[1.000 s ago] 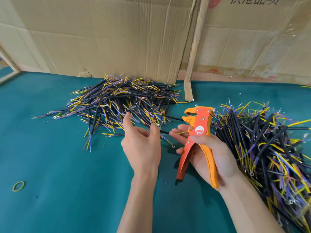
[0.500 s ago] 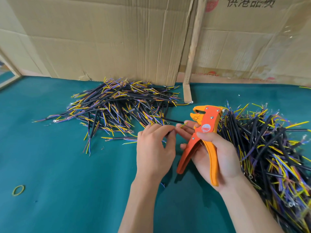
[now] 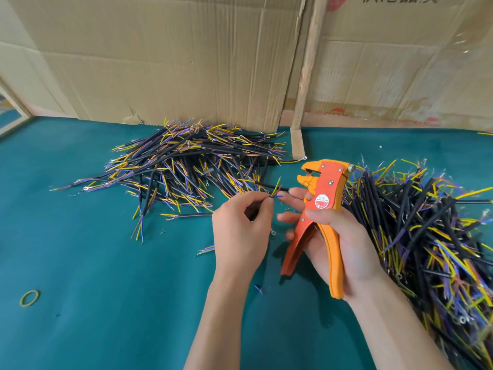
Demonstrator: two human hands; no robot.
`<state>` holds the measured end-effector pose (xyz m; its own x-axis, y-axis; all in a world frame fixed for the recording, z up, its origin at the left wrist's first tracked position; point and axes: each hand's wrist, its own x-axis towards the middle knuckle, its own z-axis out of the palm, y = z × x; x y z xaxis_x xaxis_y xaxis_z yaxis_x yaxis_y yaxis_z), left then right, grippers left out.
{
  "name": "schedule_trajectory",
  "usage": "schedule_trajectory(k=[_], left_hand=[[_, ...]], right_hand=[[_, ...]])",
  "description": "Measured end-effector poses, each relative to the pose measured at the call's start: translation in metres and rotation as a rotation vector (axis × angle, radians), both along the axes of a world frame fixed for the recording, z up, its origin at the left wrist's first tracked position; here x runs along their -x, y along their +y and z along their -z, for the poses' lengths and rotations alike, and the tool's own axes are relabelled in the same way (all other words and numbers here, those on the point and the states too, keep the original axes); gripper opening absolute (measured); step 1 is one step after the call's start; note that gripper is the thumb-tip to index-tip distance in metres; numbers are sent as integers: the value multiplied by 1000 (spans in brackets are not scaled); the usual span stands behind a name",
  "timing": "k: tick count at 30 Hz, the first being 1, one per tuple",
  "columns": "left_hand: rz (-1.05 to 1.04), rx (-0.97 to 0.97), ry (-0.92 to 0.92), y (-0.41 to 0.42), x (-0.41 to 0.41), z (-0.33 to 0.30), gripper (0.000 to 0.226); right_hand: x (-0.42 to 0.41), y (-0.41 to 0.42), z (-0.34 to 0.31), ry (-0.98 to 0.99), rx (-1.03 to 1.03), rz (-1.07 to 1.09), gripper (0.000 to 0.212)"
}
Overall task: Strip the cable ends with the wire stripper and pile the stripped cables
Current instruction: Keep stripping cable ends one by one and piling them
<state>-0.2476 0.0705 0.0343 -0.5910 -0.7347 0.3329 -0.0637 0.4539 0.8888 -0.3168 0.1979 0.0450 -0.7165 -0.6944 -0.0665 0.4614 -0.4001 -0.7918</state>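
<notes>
My left hand (image 3: 241, 231) pinches a short black cable (image 3: 274, 193) by its end, where yellow and blue cores fan out just left of the stripper's jaws. My right hand (image 3: 338, 241) grips an orange wire stripper (image 3: 321, 209) upright, handles spread, jaws pointing left. The index fingertip of that hand touches the cable's cores. A pile of black cables (image 3: 186, 166) with yellow and blue ends lies behind my left hand. A second, larger pile of cables (image 3: 426, 231) lies to the right of the stripper.
The table has a teal cloth (image 3: 93, 289). Cardboard sheets (image 3: 173, 57) and a wooden slat (image 3: 306, 76) stand along the back edge. A yellow-green rubber band (image 3: 30, 298) lies at the front left. Small wire scraps (image 3: 258, 289) and ring terminals dot the cloth near my hands.
My left hand came away from the left pile toward the stripper and now pinches a cable with its cores showing. The right hand with the stripper shifted slightly right.
</notes>
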Motion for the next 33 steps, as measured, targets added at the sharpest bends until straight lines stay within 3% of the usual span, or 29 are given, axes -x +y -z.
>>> schedule_trajectory(k=[8, 18, 24, 27, 33], left_hand=[[135, -42, 5, -5, 1, 4, 26], [154, -178, 102, -9, -1, 4, 34], [178, -280, 148, -6, -3, -3, 11], [181, -299, 198, -4, -4, -6, 27], [149, -332, 266, -7, -3, -4, 13]], right_hand=[[-2, -2, 0, 53, -60, 10, 48], [-3, 1, 1, -141, -78, -117, 54], [-6, 5, 0, -116, -202, -275, 41], [-7, 5, -3, -87, -240, -267, 45], [-7, 6, -4, -10, -294, -315, 49]])
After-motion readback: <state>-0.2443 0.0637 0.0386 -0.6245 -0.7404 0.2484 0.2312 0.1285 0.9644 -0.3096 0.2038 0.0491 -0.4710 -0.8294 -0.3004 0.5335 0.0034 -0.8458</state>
